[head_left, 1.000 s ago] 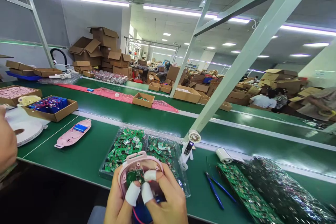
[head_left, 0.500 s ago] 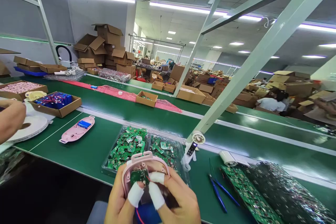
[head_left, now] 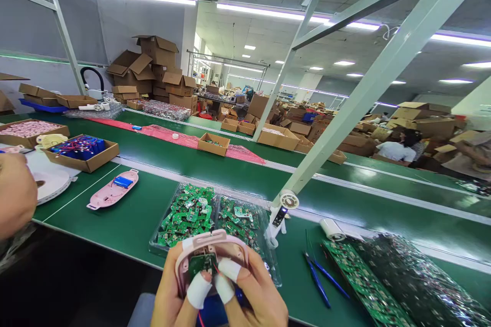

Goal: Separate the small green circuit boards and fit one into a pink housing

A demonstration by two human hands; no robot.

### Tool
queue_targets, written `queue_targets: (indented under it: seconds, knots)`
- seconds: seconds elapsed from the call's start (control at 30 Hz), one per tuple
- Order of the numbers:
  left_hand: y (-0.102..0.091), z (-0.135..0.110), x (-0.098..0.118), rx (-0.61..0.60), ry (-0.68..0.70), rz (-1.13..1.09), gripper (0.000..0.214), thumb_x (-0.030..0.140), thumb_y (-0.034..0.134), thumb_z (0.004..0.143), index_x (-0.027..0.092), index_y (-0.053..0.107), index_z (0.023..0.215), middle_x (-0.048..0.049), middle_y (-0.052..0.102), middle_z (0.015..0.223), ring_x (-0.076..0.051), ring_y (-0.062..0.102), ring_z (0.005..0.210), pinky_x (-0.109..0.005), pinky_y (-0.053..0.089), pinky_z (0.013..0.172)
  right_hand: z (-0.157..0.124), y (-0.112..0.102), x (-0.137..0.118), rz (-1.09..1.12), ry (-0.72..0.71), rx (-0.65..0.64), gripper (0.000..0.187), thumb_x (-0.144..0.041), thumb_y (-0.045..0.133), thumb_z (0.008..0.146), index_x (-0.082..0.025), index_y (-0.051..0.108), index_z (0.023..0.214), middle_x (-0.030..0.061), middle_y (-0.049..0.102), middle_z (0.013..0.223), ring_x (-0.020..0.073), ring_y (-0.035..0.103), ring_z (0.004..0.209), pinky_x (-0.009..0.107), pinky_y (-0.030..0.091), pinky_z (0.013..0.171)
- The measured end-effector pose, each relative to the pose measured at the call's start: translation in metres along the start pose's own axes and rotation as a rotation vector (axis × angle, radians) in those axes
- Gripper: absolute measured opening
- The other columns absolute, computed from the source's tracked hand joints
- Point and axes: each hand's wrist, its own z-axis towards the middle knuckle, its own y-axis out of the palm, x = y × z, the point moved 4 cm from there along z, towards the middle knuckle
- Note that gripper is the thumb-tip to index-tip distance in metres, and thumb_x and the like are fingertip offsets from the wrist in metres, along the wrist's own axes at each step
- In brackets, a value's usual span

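Both my hands hold a pink plastic housing (head_left: 209, 239) just over the bench's front edge. My left hand (head_left: 177, 286) wraps its left side, with a taped thumb on the small green circuit board (head_left: 199, 264) inside. On the right side, my right hand (head_left: 255, 286) grips the shell, its taped thumb and a taped finger pinched together at a thin wire beside the board. A blue battery pack (head_left: 215, 311) with a red wire shows under my thumbs, partly hidden. Beyond the housing lies a clear tray (head_left: 155, 245) of loose green boards.
Blue-handled pliers (head_left: 318, 283) and stacked board panels (head_left: 368, 283) lie to the right. A second pink shell with a battery (head_left: 114, 190) rests at left, near a carton of blue batteries (head_left: 95, 163). Another person's hand (head_left: 15, 194) is at the far left. A metal post (head_left: 330, 145) rises ahead.
The housing has tipped and lowered slightly in my hands, while my fingers stay at the board and wire. At far left, the other person's hand has shifted down.
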Motion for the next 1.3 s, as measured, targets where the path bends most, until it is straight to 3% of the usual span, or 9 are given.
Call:
queue_targets:
  seconds: [0.2, 0.43, 0.57, 0.7, 0.9, 1.0, 1.1, 1.23, 1.3]
  knots:
    - [-0.003, 0.000, -0.005, -0.001, 0.023, -0.028, 0.045, 0.051, 0.076, 0.067, 0.027, 0.065, 0.103, -0.0009, 0.071, 0.111, -0.025, 0.058, 0.116, -0.031, 0.041, 0.101, -0.001, 0.007, 0.005, 0.090, -0.050, -0.075, 0.029, -0.017, 0.056, 0.089, -0.031, 0.070, 0.109, 0.0052, 0.058, 0.133, 0.0201, 0.059, 0.119, 0.028, 0.049, 0.099]
    - [-0.004, 0.006, -0.002, -0.017, 0.042, -0.051, 0.044, 0.045, 0.074, 0.072, 0.029, 0.061, 0.110, 0.0006, 0.070, 0.110, -0.023, 0.059, 0.113, -0.031, 0.046, 0.095, 0.003, 0.005, 0.000, -0.038, -0.137, -0.128, 0.035, -0.019, 0.054, 0.089, -0.030, 0.066, 0.119, 0.0100, 0.053, 0.138, 0.0276, 0.054, 0.125, 0.041, 0.050, 0.100]
    - [-0.004, 0.011, 0.005, -0.050, 0.084, 0.011, 0.039, 0.044, 0.073, 0.074, 0.028, 0.063, 0.108, 0.0009, 0.069, 0.110, -0.022, 0.060, 0.109, -0.028, 0.048, 0.093, 0.016, -0.003, -0.005, 0.088, -0.053, -0.273, 0.035, -0.015, 0.054, 0.088, -0.029, 0.065, 0.118, 0.0084, 0.058, 0.133, 0.0225, 0.058, 0.121, 0.035, 0.051, 0.100]
    - [-0.001, 0.014, 0.009, -0.114, 0.014, -0.029, 0.039, 0.040, 0.073, 0.074, 0.025, 0.062, 0.109, -0.0021, 0.069, 0.111, -0.025, 0.058, 0.115, -0.032, 0.045, 0.097, 0.023, -0.008, -0.005, 0.080, -0.032, -0.389, 0.040, -0.015, 0.053, 0.086, -0.028, 0.062, 0.122, 0.0088, 0.053, 0.138, 0.0241, 0.054, 0.125, 0.038, 0.050, 0.101]
    - [0.006, 0.014, 0.004, -0.189, -0.067, -0.083, 0.041, 0.037, 0.071, 0.076, 0.024, 0.061, 0.114, -0.0050, 0.068, 0.119, -0.026, 0.061, 0.111, -0.034, 0.044, 0.098, 0.026, -0.004, -0.006, 0.027, -0.137, -0.380, 0.055, -0.004, 0.043, 0.079, -0.021, 0.050, 0.131, 0.0119, 0.052, 0.135, 0.0264, 0.044, 0.132, 0.044, 0.043, 0.106]
    - [0.006, 0.018, -0.006, -0.191, -0.114, -0.089, 0.043, 0.039, 0.071, 0.076, 0.024, 0.060, 0.115, -0.0060, 0.069, 0.119, -0.026, 0.061, 0.111, -0.033, 0.044, 0.096, 0.027, 0.000, -0.002, 0.048, -0.110, -0.367, 0.052, -0.003, 0.039, 0.081, -0.021, 0.050, 0.129, 0.0115, 0.053, 0.132, 0.0225, 0.050, 0.127, 0.039, 0.045, 0.104]
    - [0.003, 0.030, -0.017, -0.189, -0.156, -0.109, 0.043, 0.037, 0.072, 0.076, 0.024, 0.060, 0.115, -0.0053, 0.069, 0.119, -0.025, 0.061, 0.112, -0.032, 0.045, 0.097, 0.025, 0.003, 0.009, 0.017, -0.074, -0.357, 0.047, -0.007, 0.040, 0.082, -0.021, 0.054, 0.124, 0.0105, 0.058, 0.126, 0.0207, 0.056, 0.119, 0.035, 0.048, 0.100]
    - [-0.006, 0.059, -0.031, -0.103, -0.233, -0.234, 0.049, 0.033, 0.072, 0.076, 0.027, 0.057, 0.122, -0.0041, 0.066, 0.125, -0.023, 0.060, 0.116, -0.032, 0.045, 0.098, -0.003, 0.022, 0.045, 0.065, 0.010, -0.480, 0.046, -0.026, 0.046, 0.088, -0.022, 0.053, 0.134, 0.0133, 0.053, 0.138, 0.0269, 0.056, 0.123, 0.038, 0.052, 0.096]
    - [-0.010, 0.073, -0.038, -0.010, -0.272, -0.301, 0.051, 0.031, 0.071, 0.078, 0.031, 0.054, 0.126, -0.0029, 0.063, 0.130, -0.023, 0.059, 0.118, -0.035, 0.046, 0.099, -0.020, 0.030, 0.077, 0.209, 0.228, -0.370, 0.047, -0.032, 0.051, 0.089, -0.028, 0.051, 0.136, 0.0082, 0.056, 0.138, 0.0264, 0.051, 0.129, 0.040, 0.047, 0.103]
